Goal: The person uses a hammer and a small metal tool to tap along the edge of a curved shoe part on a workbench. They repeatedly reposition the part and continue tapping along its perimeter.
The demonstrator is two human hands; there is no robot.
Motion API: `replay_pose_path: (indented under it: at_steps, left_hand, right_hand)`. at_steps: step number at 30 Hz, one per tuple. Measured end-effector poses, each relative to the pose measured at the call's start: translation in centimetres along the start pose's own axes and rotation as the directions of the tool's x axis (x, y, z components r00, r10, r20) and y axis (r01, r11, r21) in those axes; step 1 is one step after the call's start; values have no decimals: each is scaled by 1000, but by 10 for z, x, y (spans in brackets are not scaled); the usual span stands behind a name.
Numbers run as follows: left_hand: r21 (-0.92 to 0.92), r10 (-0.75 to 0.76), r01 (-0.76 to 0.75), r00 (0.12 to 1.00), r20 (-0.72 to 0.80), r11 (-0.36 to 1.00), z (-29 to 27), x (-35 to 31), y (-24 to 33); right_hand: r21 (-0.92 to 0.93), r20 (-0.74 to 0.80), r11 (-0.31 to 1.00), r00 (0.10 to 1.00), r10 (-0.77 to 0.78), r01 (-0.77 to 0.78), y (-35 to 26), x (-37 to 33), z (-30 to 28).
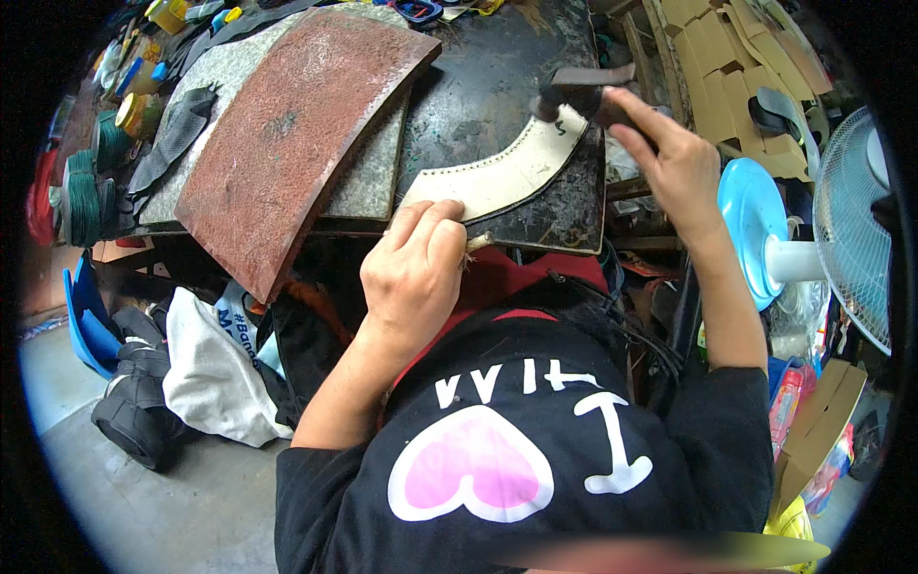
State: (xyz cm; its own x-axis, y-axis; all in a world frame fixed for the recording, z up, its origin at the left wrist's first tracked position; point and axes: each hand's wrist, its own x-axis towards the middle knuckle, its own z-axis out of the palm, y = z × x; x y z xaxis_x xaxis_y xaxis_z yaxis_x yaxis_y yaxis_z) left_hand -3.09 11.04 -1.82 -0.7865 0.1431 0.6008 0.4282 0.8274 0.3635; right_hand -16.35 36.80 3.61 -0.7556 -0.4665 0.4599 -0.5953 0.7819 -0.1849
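Note:
A cream, curved flat piece (512,180) with a row of small dark holes along its inner edge lies on the dark tabletop, its outer edge lined with a dark layer. My left hand (416,258) is closed on its near end, fingers curled over the edge. A small pale stub (479,241) pokes out beside that hand; its kind is unclear. At the far end of the curved piece, my right hand (674,163) pinches a dark, bent strip (593,76) between thumb and fingers. The strip is partly smeared by motion and overlaps the cream tip.
A thick reddish-brown slab (306,124) rests on a grey speckled slab (368,182) to the left. Green thread spools (81,206) and jars stand at the far left. A blue-and-white fan (851,230) is close by my right arm. Cardboard (741,77) lies beyond the table's right edge.

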Motion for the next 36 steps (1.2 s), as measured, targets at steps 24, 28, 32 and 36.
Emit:
replay_pose_path:
  at_steps: [24, 28, 32, 36]
  left_hand:
    - [-138, 130, -92, 944, 303, 986, -36, 17, -11]
    - [-68, 134, -119, 950, 281, 991, -41, 22, -17]
    - [-30, 218, -220, 926, 308, 975, -42, 27, -23]
    - [-77, 266, -256, 895, 358, 964, -46, 32, -27]
  right_hand:
    - [-134, -32, 991, 999, 20, -24, 47, 79, 62]
    - [-71, -114, 981, 975, -189, 182, 28, 70, 43]
    - [92, 205, 981, 961, -186, 170, 8, 53, 24]
    - [97, 340, 993, 935, -95, 66, 6, 53, 15]
